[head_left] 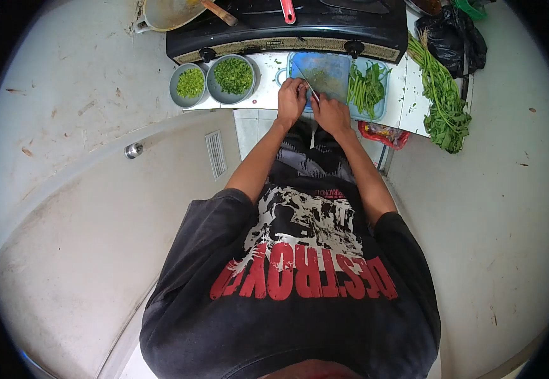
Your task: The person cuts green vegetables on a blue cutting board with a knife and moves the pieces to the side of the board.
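Step in hand, as judged: cutting greens. Right hand (332,115) grips the knife (315,97), blade angled forward-left over the blue chopping board (334,66). Left hand (292,95) is curled close beside the blade; cannot tell whether it grasps anything. Leafy greens (366,90) lie right of the knife, over the board's right part and the tray (384,104). Two bowls of chopped green bits, small (173,86) and larger (231,100), stand on the counter (269,83) to the left.

Next move seems to call for stems brought under the edge, left fingertips tucked back.

Hard to make out: left fingertips, knife handle mostly covered, fine scraps on the board. Pan (161,16) cut off at the top.
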Motion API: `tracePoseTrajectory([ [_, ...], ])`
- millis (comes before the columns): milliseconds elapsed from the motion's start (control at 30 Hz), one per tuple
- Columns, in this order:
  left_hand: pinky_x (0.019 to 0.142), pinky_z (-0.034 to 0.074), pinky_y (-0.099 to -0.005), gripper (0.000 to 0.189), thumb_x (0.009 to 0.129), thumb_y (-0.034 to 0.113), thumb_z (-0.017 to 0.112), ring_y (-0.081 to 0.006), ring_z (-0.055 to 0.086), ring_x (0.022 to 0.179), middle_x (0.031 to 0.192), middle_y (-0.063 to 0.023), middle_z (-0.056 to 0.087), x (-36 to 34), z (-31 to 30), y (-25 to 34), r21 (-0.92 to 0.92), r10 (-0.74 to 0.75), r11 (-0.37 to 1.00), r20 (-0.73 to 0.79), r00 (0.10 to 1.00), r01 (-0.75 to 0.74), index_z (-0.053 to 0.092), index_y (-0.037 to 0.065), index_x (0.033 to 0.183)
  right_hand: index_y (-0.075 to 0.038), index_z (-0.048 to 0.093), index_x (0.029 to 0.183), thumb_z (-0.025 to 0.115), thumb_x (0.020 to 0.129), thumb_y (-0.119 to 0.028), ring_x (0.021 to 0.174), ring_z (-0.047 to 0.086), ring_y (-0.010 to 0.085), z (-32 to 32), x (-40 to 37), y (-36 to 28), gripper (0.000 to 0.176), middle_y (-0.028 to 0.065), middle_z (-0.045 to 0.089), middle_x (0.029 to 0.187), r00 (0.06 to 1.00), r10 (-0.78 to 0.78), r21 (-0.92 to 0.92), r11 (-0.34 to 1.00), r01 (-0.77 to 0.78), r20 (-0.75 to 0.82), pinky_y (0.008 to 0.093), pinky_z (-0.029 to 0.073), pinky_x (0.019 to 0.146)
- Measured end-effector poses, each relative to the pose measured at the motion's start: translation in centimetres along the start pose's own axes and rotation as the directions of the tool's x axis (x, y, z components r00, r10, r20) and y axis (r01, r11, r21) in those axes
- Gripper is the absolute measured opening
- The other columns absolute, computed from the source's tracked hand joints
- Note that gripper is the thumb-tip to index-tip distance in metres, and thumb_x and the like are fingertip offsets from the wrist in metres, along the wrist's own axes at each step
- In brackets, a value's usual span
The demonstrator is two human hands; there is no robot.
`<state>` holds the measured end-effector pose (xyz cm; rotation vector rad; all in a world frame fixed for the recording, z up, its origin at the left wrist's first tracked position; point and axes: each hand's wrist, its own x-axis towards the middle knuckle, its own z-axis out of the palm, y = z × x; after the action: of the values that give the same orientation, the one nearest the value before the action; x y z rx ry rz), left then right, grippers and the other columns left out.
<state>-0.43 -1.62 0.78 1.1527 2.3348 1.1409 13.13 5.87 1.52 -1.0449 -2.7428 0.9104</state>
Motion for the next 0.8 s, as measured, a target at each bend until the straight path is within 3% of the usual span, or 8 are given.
tracePoseTrajectory([
  [367, 0.07, 0.053, -0.0376, 0.006, 0.089, 0.002, 0.068, -0.0282, 0.067, 0.074, 0.087, -0.0157, 0.066, -0.2, 0.1, 0.4, -0.033, -0.037, 0.999, -0.02, 0.999, 0.036, 0.07, 0.001, 0.094, -0.003, 0.066, 0.089, 0.058, 0.099, -0.036, 0.056, 0.068, 0.0388, -1.8, -4.1, 1.5, 0.035, 0.0212, 0.066, 0.061, 0.999, -0.022, -0.086, 0.996, 0.02, -0.026, 0.048, 0.055, 0.054],
  [467, 0.071, 0.053, -0.0389, 0.006, 0.089, 0.002, 0.068, -0.0302, 0.067, 0.075, 0.088, -0.0163, 0.066, -0.2, -0.1, 0.5, -0.008, -0.023, 1.0, -0.016, 1.0, 0.023, 0.07, 0.001, 0.094, -0.003, 0.066, 0.088, 0.057, 0.099, -0.036, 0.057, 0.068, 0.0386, -2.3, -4.3, 1.4, 0.036, 0.0215, 0.066, 0.062, 0.999, 0.038, -0.086, 0.995, -0.041, -0.033, 0.0478, 0.055, 0.054],
  [800, 0.074, 0.052, -0.0425, 0.007, 0.088, 0.002, 0.068, -0.0372, 0.066, 0.083, 0.092, -0.0183, 0.065, -0.1, -0.2, 0.4, 0.026, 0.043, 0.999, -0.014, 0.999, -0.042, 0.07, -0.001, 0.095, -0.001, 0.067, 0.094, 0.053, 0.101, -0.038, 0.066, 0.07, 0.0427, -1.2, -0.9, 0.0, 0.04, 0.0239, 0.068, 0.069, 0.999, 0.022, 0.009, 1.0, -0.023, 0.045, 0.0528, 0.056, 0.062],
])
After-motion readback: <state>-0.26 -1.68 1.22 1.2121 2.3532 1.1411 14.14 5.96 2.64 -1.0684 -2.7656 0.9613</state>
